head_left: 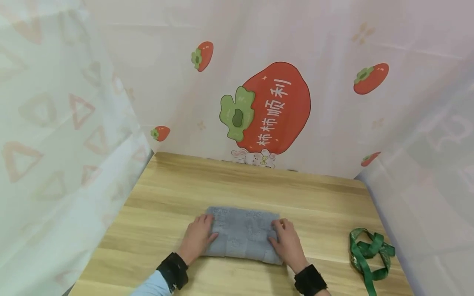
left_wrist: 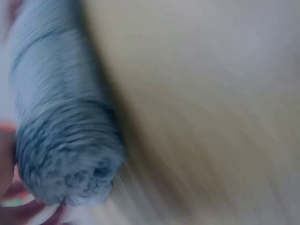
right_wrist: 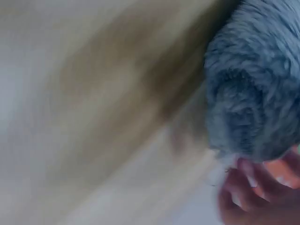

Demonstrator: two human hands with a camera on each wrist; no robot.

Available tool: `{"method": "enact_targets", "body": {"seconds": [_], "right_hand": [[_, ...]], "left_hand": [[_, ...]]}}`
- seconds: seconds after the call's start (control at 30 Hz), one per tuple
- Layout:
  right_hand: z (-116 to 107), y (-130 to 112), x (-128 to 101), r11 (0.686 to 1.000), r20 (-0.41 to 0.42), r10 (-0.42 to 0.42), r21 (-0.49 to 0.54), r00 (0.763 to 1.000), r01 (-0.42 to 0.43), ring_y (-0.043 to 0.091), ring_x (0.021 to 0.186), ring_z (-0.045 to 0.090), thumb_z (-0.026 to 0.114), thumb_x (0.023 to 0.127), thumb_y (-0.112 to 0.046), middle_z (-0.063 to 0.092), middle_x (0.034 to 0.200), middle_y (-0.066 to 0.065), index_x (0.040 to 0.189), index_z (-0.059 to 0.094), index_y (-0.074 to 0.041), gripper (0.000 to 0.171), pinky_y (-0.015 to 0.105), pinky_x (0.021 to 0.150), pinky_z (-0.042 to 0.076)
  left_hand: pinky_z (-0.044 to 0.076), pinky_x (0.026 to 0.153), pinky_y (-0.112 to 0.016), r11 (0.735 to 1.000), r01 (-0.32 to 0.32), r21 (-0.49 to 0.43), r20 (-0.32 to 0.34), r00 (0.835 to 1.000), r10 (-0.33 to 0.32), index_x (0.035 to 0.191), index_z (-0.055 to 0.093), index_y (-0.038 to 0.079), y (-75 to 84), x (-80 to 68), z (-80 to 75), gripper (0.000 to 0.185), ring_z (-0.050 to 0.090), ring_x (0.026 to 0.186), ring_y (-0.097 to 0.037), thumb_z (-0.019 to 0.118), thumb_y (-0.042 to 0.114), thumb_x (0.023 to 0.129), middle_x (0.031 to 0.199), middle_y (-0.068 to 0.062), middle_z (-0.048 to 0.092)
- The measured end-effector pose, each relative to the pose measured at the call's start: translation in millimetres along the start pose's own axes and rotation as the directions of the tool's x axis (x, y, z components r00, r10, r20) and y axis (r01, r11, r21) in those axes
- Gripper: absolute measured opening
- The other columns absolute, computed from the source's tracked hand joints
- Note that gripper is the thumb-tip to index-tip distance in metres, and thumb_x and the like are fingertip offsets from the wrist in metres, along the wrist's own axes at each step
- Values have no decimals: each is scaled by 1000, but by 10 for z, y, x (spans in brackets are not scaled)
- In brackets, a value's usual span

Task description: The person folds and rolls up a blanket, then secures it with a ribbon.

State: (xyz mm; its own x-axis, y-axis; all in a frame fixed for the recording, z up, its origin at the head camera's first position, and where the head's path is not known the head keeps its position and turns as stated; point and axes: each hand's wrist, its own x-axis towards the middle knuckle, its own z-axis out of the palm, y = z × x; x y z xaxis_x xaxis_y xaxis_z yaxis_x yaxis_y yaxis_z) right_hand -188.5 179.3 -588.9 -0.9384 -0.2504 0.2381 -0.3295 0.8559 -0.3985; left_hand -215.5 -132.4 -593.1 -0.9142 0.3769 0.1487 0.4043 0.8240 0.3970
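A grey-blue fluffy towel [head_left: 242, 236], rolled up, lies crosswise on the wooden table in the head view. My left hand [head_left: 198, 236] grips its left end, the thumb over the top and the fingers round the far side. At the right end, my right hand [head_left: 288, 242] holds the roll with bent fingers and the thumb on top. Both wrist views show the coiled ends of the towel [left_wrist: 70, 150], with the fingers [right_wrist: 255, 187] of the right hand curled close against its edge. The left wrist view is blurred.
A green patterned ribbon [head_left: 370, 255] lies in a loose heap on the table's right side. The wooden table [head_left: 159, 197] ends at a hanging cloth [head_left: 166, 82] printed with red fruit. More cloth hangs along the left and right sides.
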Motion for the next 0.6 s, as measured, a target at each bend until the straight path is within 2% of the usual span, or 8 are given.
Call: {"method": "enact_targets", "body": {"seconds": [0.1, 0.17, 0.27, 0.37, 0.43, 0.5, 0.57, 0.6], "right_hand": [[14, -190, -28, 969, -44, -195, -163, 980, 186, 23, 97, 61, 81, 81, -8, 65, 103, 4, 104, 69, -13, 26, 41, 79, 51], [7, -256, -68, 950, 28, -248, -190, 968, 248, 23, 103, 63, 80, 84, -18, 67, 108, 4, 111, 69, -12, 30, 42, 86, 52], [42, -305, -153, 952, 173, -188, -209, 967, 222, 28, 120, 60, 83, 80, -37, 64, 126, 11, 132, 59, -8, 64, 46, 100, 48], [121, -297, -174, 939, 193, -165, -269, 967, 214, 31, 121, 59, 90, 71, -30, 63, 129, 14, 138, 52, -7, 80, 48, 101, 47], [135, -288, -122, 938, 181, -158, -280, 971, 205, 29, 111, 65, 91, 67, -19, 68, 119, 13, 132, 55, -7, 75, 46, 94, 50], [81, -267, -21, 962, 209, -124, -214, 970, 169, 28, 98, 69, 88, 66, -14, 72, 108, 11, 126, 59, -7, 67, 44, 86, 54], [-25, -212, 106, 992, 313, -64, -84, 948, 95, 29, 95, 70, 83, 69, -15, 73, 108, 13, 126, 60, -6, 62, 46, 83, 55], [-84, -167, 176, 999, 379, -36, 0, 925, 39, 30, 98, 69, 80, 71, -16, 72, 111, 16, 128, 60, -4, 61, 48, 85, 55]], "left_hand": [[52, 85, -42, 943, -183, 279, -44, 978, 203, 117, 61, 10, 148, -82, 15, 42, 59, 106, -26, 81, 8, 80, 114, -7, 60], [51, 91, -41, 906, -269, 326, -4, 958, 286, 119, 62, 9, 220, -120, 35, 38, 58, 110, -25, 76, 10, 85, 118, -7, 60], [47, 102, -42, 907, -288, 307, 106, 958, 268, 131, 57, 7, 240, -185, 75, 56, 55, 124, -26, 75, 35, 87, 131, -9, 59], [45, 105, -44, 911, -283, 300, 141, 958, 251, 135, 53, 5, 226, -186, 107, 68, 55, 126, -29, 80, 35, 81, 134, -12, 59], [50, 97, -41, 914, -276, 298, 146, 959, 242, 128, 56, 6, 231, -129, 103, 65, 62, 114, -26, 86, 27, 74, 122, -11, 65], [55, 81, -35, 940, -251, 230, 178, 961, 213, 116, 61, 7, 237, -28, 41, 54, 67, 95, -22, 86, 21, 71, 104, -6, 69], [53, 67, -30, 973, -210, 101, 257, 950, 178, 100, 65, 11, 212, 118, -60, 38, 64, 77, -16, 84, 24, 71, 87, 0, 67], [50, 61, -28, 987, -163, 4, 322, 934, 153, 92, 65, 13, 184, 202, -120, 29, 60, 70, -13, 83, 25, 72, 79, 3, 64]]}}
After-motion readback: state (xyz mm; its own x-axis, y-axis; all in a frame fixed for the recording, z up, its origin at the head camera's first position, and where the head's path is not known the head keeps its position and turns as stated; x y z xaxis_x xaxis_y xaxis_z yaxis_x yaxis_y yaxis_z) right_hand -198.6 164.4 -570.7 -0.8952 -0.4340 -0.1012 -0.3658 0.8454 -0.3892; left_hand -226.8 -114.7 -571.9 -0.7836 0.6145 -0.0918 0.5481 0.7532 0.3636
